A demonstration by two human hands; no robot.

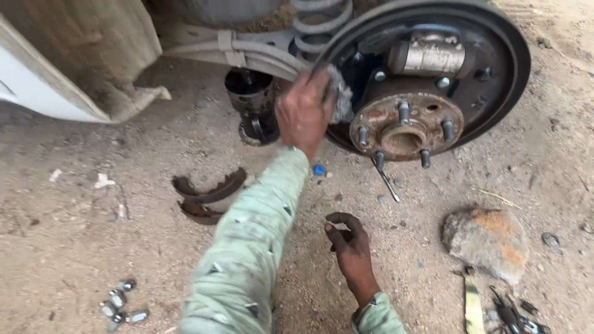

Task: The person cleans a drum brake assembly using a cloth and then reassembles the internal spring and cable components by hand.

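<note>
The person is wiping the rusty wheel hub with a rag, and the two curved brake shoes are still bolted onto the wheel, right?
Not quite. The two curved brake shoes are not on the wheel; the head view shows them lying on the sandy ground to the left of the sleeve. The rest holds: the left hand presses a grey rag beside the rusty wheel hub.

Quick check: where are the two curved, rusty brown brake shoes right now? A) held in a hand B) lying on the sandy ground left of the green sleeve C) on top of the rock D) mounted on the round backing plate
B: the two curved, rusty brown brake shoes lie on the sandy ground, left of the green sleeve; neither hand touches them.
</note>
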